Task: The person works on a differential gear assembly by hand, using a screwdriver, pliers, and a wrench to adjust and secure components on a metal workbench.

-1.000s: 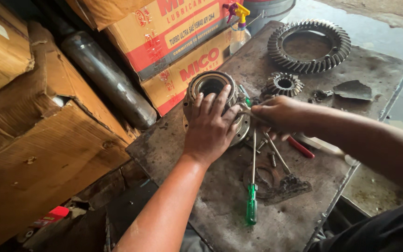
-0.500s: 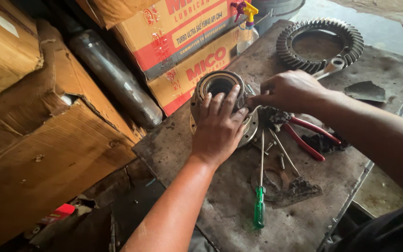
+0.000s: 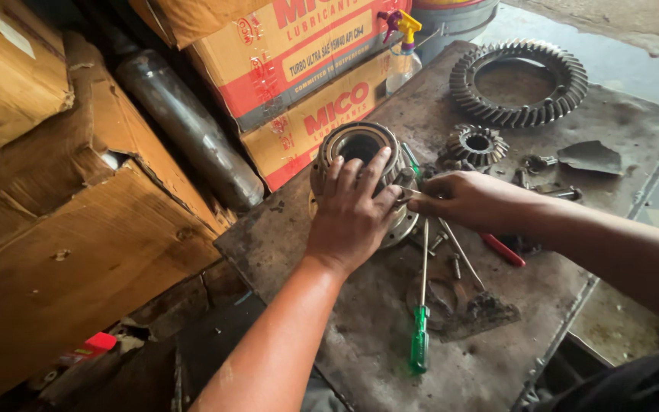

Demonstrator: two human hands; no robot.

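1. Nearest you, a green-handled screwdriver [image 3: 421,320] lies flat on the grimy steel tabletop [image 3: 360,358], its shaft pointing away toward the work, so you can reach it without stretching over the parts.

2. Just beyond it, loose bolts and a dark clump of greasy residue [image 3: 490,309] sit on the plate to your right of the shaft, set aside from the housing so they do not foul it.

3. Your left hand [image 3: 352,217] lies palm down on the differential case [image 3: 356,156], fingers spread over its top rim and not closed round anything; that flat pressure holds the round housing against turning or sliding on the plate.

4. Your right hand [image 3: 463,200] is just beside it, fingers pinched together on a thin metal tool [image 3: 409,192] whose tip points at the flange of the case. Your fingers hide the tool's end, so you cannot tell exactly what it is. The wrist rests low, which steadies the tip.

5. A red-handled tool [image 3: 503,249] lies under your right forearm, mostly hidden.

6. Farther off, a small bevel gear [image 3: 477,145] sits flat, with small metal fittings and a scrap of dark sheet to its right.

7. Beyond that, the large ring gear [image 3: 519,82] lies teeth up near the far edge, well apart from the case.

8. At the back, stacked cartons of lubricant [image 3: 299,69] and a spray bottle [image 3: 404,46] border the plate.
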